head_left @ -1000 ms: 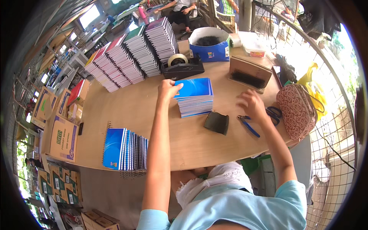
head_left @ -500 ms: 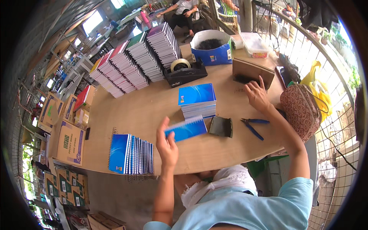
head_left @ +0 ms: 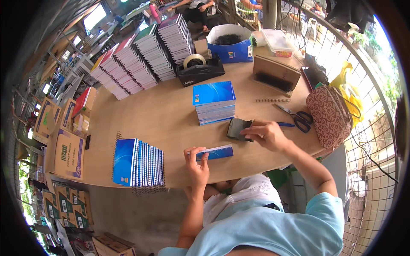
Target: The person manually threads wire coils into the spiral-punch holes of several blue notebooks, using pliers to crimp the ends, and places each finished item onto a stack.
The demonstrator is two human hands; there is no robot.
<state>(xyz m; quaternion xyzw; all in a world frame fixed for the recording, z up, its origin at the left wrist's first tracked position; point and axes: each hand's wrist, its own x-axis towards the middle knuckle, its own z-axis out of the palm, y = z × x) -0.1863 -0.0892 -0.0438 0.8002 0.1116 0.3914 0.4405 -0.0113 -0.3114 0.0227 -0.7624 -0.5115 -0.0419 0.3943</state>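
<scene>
My left hand (head_left: 197, 165) grips a small blue notebook (head_left: 220, 152) by its left end, low over the near edge of the table. The notebook is tilted, with its row of punched holes along the upper edge. My right hand (head_left: 269, 135) has its fingers pinched together at the right side of a dark, worn block (head_left: 237, 129). Whatever is between those fingertips is too small to make out. Behind that hand a blue handle (head_left: 285, 124) of the pliers shows. A stack of blue notebooks (head_left: 215, 104) stands just beyond the block.
Coil-bound blue notebooks (head_left: 139, 163) stand in a row at left. Behind are tall notebook stacks (head_left: 147, 55), a tape dispenser (head_left: 200, 73) and a blue tub (head_left: 232, 50) of black coils. At right lie a cardboard box (head_left: 276, 73), a loose wire coil (head_left: 273, 100), scissors (head_left: 299, 119) and a patterned bag (head_left: 329, 115).
My right hand has come from the cardboard box down to the dark block. My left hand has shifted right and lower with the notebook. The scissors, hidden by my arm before, now show.
</scene>
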